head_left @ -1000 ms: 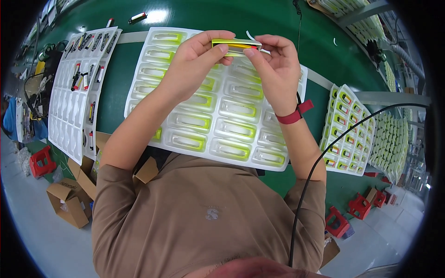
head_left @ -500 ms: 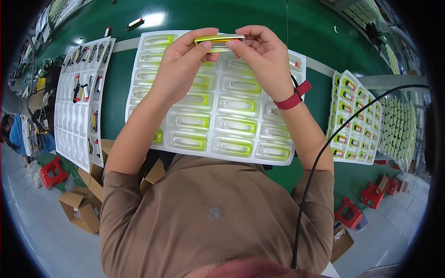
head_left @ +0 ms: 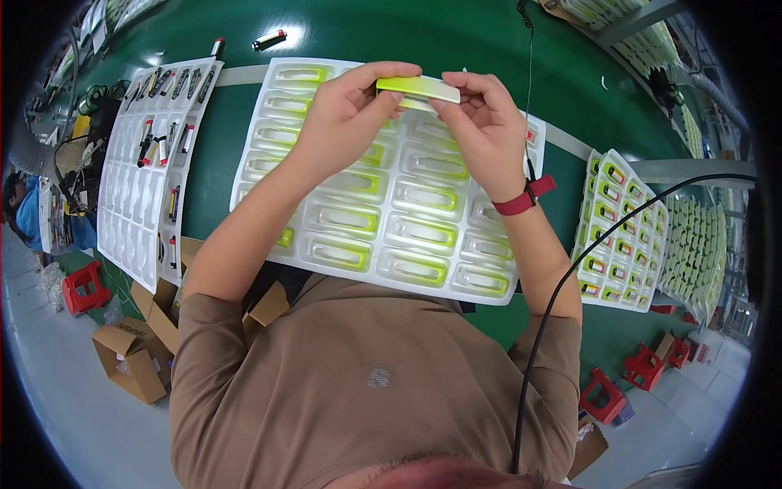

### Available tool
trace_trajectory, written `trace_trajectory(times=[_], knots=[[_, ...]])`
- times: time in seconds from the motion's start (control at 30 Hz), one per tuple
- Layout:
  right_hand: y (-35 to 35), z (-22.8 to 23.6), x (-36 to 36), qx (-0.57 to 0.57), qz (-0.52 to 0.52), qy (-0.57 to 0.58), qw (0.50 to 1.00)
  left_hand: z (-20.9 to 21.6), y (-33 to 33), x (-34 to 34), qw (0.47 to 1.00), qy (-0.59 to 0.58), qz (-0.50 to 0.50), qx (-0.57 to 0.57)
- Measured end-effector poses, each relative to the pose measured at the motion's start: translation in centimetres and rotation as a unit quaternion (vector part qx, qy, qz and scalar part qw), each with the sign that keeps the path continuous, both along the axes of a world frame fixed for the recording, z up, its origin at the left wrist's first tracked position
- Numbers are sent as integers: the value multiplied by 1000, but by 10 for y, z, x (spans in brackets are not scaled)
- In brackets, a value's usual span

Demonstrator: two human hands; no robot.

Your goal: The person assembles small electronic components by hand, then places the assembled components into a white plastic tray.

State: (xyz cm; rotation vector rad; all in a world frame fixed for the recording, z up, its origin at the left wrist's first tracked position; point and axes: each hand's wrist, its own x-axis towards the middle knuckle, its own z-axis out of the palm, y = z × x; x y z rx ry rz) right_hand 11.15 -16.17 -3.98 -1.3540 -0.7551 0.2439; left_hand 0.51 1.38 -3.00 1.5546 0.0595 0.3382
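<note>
1. The left hand [head_left: 346, 114] pinches the left end of a yellow-green bar [head_left: 417, 88], thumb and fingers closed on it
2. The right hand [head_left: 487, 130] grips its right end the same way
3. The bar sits at 12 o'clock, raised over the white tray [head_left: 391, 200]
4. A second tray [head_left: 155, 163] lies at 9 o'clock
</note>
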Motion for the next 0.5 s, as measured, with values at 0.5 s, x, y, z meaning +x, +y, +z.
trace_trajectory(times=[0.5], knots=[[-2,6,-9,-94,-10,-167,981,23,3,-5,999,-12,-21,29]])
